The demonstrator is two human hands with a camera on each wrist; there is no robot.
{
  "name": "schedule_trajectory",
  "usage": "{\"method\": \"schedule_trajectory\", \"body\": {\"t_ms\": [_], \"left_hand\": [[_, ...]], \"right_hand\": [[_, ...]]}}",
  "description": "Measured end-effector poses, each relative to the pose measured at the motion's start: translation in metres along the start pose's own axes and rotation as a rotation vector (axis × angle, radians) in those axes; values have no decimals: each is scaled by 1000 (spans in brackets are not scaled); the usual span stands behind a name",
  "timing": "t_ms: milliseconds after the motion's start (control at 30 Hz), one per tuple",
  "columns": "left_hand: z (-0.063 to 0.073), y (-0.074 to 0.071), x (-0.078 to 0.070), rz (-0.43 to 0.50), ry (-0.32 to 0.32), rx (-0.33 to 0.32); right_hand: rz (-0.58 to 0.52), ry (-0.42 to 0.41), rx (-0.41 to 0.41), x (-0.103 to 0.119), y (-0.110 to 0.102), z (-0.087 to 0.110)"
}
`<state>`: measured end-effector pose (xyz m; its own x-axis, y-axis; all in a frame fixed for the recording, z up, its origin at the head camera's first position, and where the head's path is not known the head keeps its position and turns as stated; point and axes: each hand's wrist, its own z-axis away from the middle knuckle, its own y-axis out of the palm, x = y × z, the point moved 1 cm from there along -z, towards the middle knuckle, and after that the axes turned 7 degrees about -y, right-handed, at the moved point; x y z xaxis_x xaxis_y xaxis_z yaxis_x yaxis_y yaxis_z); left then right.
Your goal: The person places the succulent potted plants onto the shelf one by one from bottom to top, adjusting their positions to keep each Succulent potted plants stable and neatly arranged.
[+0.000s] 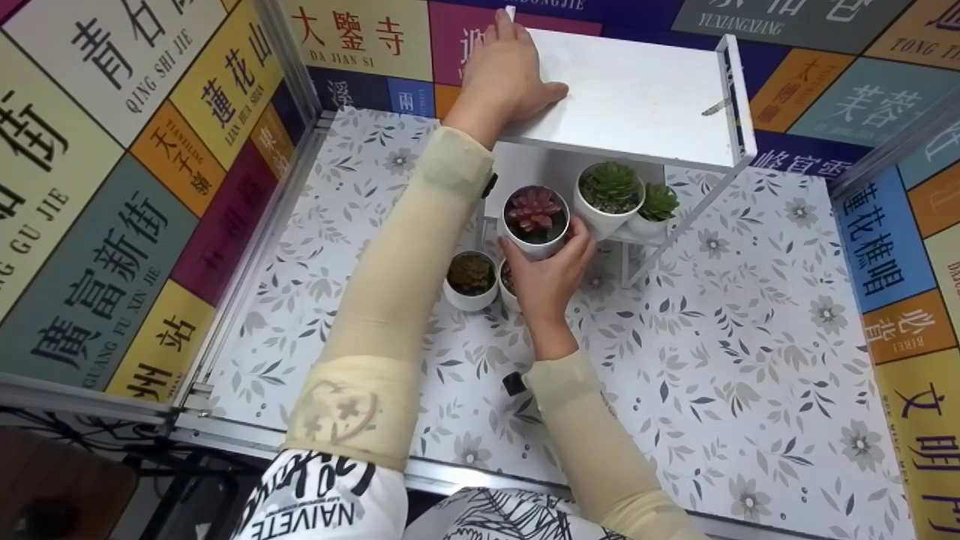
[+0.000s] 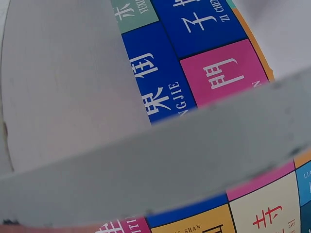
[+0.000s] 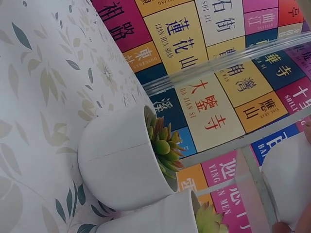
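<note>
Floral tabletop (image 1: 750, 375): the left hand (image 1: 506, 75) grips the white shelf (image 1: 630, 97); the right hand (image 1: 551, 281) clasps the red succulent pot (image 1: 535, 222) near its front, where sideways drift could topple 2 green succulents (image 1: 611, 186).

Pale yellow arm sleeves (image 1: 382, 292) (one printed), black-lettered white top (image 1: 330, 491).

The place looked like a small purpose-built booth, of the kind found in a lab or studio. Bright metal rails (image 1: 465, 477) edged a surface covered by a floral sheet (image 1: 750, 375), with a metal post (image 1: 292, 60) at the back left corner. Colourful panels (image 1: 97, 195), printed with Chinese characters and Latin spellings, walled three sides. Dark cables (image 1: 75, 426) hung outside, beyond the front left corner.
</note>
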<state>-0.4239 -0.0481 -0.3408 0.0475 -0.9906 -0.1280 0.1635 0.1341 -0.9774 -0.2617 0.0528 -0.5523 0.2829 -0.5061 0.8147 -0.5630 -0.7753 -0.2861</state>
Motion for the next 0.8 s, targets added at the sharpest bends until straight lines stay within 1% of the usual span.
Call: {"method": "schedule_trajectory", "body": {"t_ms": [100, 433, 633, 800], "left_hand": [[-1, 0, 0, -7, 1, 6], [-1, 0, -1, -5, 1, 9], [0, 0, -1, -3, 1, 2], [1, 1, 0, 7, -5, -3]], "right_hand": [[-2, 23, 0, -1, 1, 0], [-20, 56, -37, 0, 2, 0], [-13, 54, -59, -1, 2, -1], [-11, 45, -61, -3, 2, -2]]}}
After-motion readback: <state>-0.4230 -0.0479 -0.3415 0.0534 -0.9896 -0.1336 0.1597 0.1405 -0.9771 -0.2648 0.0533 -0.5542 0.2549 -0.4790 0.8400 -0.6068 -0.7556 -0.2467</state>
